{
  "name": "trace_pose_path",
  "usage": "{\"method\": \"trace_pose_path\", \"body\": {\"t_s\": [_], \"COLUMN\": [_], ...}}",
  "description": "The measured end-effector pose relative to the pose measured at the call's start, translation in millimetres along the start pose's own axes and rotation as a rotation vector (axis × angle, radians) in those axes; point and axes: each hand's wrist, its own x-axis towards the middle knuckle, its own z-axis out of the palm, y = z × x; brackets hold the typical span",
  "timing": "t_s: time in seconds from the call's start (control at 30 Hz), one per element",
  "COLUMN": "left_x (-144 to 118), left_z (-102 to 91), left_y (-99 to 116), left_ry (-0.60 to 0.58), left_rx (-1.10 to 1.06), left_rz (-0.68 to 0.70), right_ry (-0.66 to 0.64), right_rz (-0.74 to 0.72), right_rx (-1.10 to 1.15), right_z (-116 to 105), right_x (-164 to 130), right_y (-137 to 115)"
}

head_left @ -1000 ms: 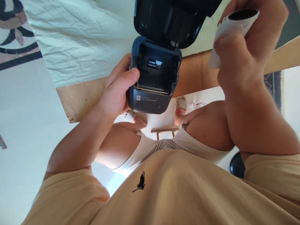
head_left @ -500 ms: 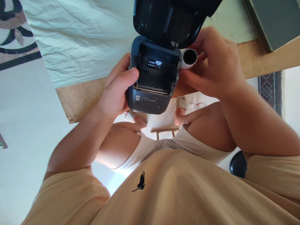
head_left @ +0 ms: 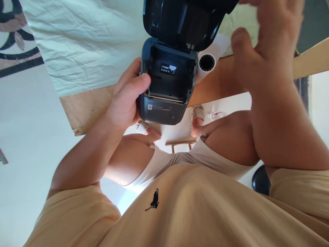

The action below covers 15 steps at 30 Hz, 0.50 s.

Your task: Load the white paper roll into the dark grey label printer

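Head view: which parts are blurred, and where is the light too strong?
Head view: the right hand is smeared by motion blur; the left hand and the printer it grips are sharp, and the paper roll is fairly sharp. The floor strip at the right edge is washed out; the open lid's inside is dark.

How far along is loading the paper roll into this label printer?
Done: the printer's lid is open and its paper bay is bare. In hand: the left hand grips the printer; the right hand is open, off the paper roll, which lies beside the printer. Left: seating the roll and shutting the lid.
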Motion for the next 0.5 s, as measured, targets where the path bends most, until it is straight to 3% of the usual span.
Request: {"method": "trace_pose_path", "body": {"t_s": [0.07,0.13,0.37,0.5], "left_x": [-0.3,-0.6,-1.2,0.5], "left_z": [-0.1,0.9,4.6,-0.3], "left_y": [0.2,0.9,3.6,-1.6], "left_ry": [0.006,0.014,0.062,0.016], "left_rx": [-0.014,-0.042,-0.070,0.007], "left_rz": [-0.014,-0.028,-0.050,0.006], "right_ry": [-0.173,-0.255,-0.044,-0.007], "right_rz": [0.056,0.072,0.102,0.123], "right_rx": [-0.017,-0.021,0.006,0.036], "right_z": [5.4,9.6,4.5,0.5], "right_x": [1.3,1.8,4.1,5.3], "right_y": [1.1,1.1,4.6,14.5]}}
